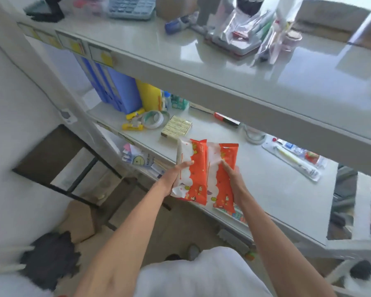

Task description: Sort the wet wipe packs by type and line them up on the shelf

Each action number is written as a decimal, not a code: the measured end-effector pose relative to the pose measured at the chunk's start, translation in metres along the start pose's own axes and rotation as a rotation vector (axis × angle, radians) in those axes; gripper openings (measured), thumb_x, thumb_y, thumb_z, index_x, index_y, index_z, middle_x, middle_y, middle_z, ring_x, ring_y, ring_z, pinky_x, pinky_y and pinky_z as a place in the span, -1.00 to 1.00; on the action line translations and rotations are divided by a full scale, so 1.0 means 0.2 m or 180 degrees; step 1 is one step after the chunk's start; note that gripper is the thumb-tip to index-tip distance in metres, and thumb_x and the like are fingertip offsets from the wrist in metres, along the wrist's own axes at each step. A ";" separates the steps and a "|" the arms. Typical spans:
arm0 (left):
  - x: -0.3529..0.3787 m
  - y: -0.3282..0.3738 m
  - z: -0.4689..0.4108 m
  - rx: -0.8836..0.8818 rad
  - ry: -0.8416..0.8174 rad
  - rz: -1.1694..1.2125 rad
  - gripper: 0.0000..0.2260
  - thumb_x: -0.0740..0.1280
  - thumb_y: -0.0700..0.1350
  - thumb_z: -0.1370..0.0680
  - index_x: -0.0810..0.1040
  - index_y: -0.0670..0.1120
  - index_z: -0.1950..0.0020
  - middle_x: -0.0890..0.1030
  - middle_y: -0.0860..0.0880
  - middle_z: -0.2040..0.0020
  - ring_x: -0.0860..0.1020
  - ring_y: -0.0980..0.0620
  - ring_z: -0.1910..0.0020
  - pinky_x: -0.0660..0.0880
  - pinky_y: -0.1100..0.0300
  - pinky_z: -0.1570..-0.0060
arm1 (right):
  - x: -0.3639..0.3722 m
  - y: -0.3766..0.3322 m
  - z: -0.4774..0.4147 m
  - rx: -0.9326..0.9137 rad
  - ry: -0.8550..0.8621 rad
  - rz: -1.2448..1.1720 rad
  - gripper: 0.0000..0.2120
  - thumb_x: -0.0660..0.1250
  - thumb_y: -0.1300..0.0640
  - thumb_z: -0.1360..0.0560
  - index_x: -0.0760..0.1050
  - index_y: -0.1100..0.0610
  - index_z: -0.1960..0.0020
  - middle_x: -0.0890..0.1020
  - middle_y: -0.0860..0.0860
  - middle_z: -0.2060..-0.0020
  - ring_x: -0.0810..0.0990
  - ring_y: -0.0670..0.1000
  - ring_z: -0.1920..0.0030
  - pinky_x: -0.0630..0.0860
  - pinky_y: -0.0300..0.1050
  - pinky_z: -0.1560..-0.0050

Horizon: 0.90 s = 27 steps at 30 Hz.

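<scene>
Two orange-and-white wet wipe packs side by side, touching, over the front edge of the middle shelf (272, 189). Left pack (194, 168) sits in the left hand (176, 176), fingers wrapped round its left edge. Right pack (222, 181) is gripped by the right hand (237, 181), curled round its right edge, one digit on the face. Cartoon prints on both; text too blurred to read.
</scene>
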<state>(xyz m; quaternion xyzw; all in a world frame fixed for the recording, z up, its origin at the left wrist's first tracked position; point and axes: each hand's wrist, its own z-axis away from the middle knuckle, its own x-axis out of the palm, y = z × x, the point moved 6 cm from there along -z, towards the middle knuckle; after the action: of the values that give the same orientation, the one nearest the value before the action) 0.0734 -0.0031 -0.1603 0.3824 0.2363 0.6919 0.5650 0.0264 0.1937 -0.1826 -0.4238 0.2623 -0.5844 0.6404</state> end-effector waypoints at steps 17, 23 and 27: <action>0.11 0.36 -0.56 0.0402 0.0412 -0.2121 -0.61 0.43 0.26 -0.49 0.60 -0.08 0.13 0.65 -0.04 0.17 0.61 0.00 0.21 0.53 0.15 0.17 | -0.35 -0.11 -0.20 0.0265 0.2399 0.2086 -0.29 0.11 -0.44 -0.56 0.58 0.14 -0.27 0.53 0.24 -0.19 0.47 0.25 -0.28 0.40 0.14 -0.33; 0.14 0.34 -0.54 0.0139 -0.0128 -0.2123 -0.52 0.27 0.23 -0.62 0.51 -0.09 -0.37 0.66 0.01 -0.15 0.61 0.01 -0.13 0.50 0.03 -0.19 | -0.30 -0.09 -0.20 0.0350 0.2260 0.2418 -0.33 0.01 -0.35 -0.64 0.34 0.18 -0.45 0.41 0.23 -0.32 0.38 0.24 -0.35 0.32 0.20 -0.38; 0.19 0.37 -0.51 -0.0070 -0.0237 -0.2301 -0.53 0.21 0.17 -0.67 0.32 -0.13 -0.44 0.50 0.04 -0.27 0.52 -0.04 -0.27 0.40 0.15 -0.12 | -0.31 -0.08 -0.21 0.0541 0.2139 0.2340 -0.31 -0.04 -0.33 -0.65 0.31 0.21 -0.45 0.35 0.25 -0.36 0.36 0.27 -0.39 0.29 0.22 -0.42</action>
<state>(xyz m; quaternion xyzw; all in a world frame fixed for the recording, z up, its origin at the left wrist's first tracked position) -0.0555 0.0257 -0.1544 0.2930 0.3279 0.4355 0.7854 -0.0280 0.2445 -0.1999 -0.0382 0.5373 -0.4437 0.7162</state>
